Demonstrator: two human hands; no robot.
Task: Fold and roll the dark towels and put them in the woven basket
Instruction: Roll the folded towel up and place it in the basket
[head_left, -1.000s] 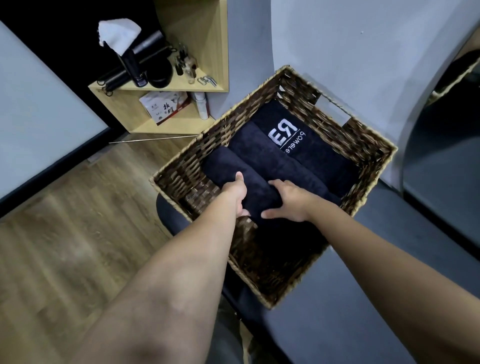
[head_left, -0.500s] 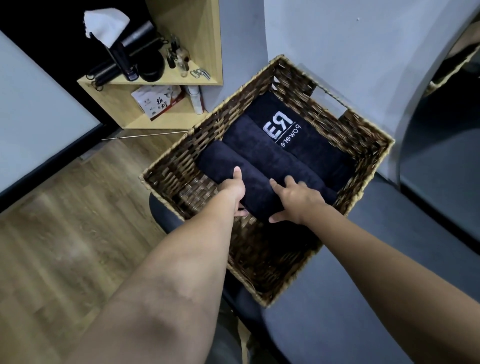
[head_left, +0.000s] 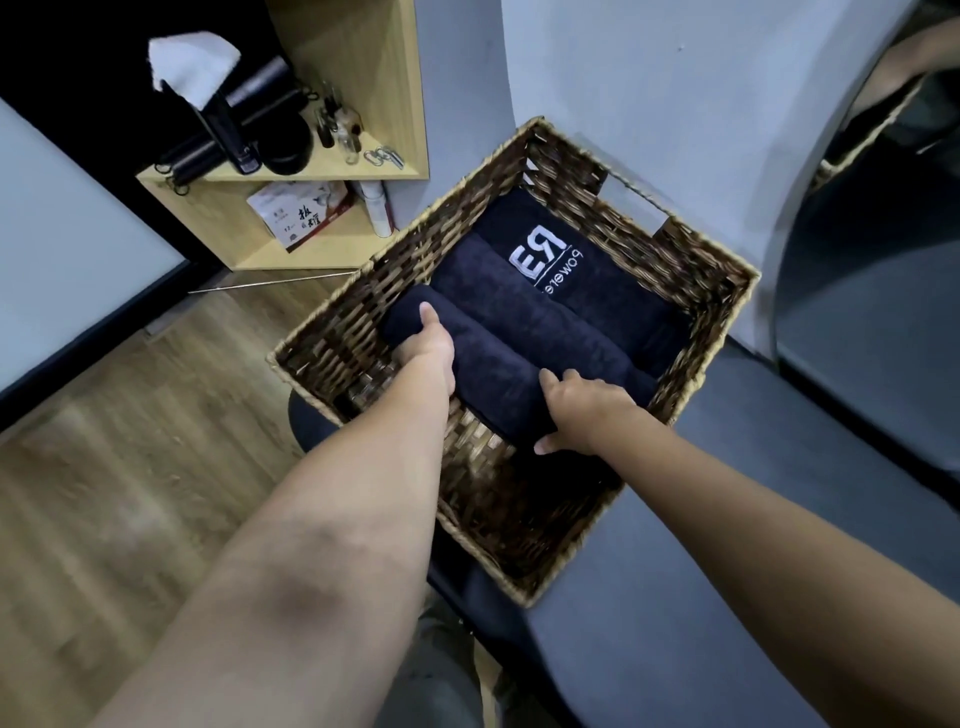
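Both grips round nearest rolled towel (head_left: 498, 374)

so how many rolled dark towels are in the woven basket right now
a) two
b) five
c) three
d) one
c: three rolled dark towels lie side by side in the woven basket, the logo towel farthest, the middle towel, and the nearest towel gripped by the left hand and right hand.

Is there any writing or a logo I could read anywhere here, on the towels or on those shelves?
"R3": large white logo, seen upside down, on the far rolled dark towel in the brown woven basket.
"powere": white word beside that logo; the next towel cuts off its end.
White and red printed packet on the lower wooden shelf: large dark characters and small print, too blurred to read.
No other text is readable.
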